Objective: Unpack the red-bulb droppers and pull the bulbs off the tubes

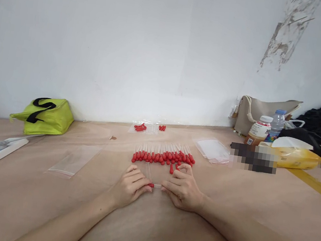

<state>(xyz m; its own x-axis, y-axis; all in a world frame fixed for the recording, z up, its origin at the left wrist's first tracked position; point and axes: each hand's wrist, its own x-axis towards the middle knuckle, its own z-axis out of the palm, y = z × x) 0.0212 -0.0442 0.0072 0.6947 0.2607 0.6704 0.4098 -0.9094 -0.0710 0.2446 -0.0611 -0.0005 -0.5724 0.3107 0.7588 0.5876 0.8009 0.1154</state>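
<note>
Both my hands rest on the wooden table [163, 225], fingertips meeting. My left hand [131, 184] and my right hand [182, 188] pinch the two ends of one clear dropper with a red bulb [152, 185], which lies flat between them. Just beyond my fingers runs a row of several red-bulbed droppers [163, 155], lying side by side. A few loose red pieces [171, 168] sit by my right hand.
An empty clear zip bag [74, 160] lies left of my hands, a stack of clear bags [212, 149] to the right, and a bag with red bulbs [144, 127] by the wall. A green pouch [45, 115], bottles [260, 130], a beige bag [258, 111] and a yellow packet [294, 156] line the edges.
</note>
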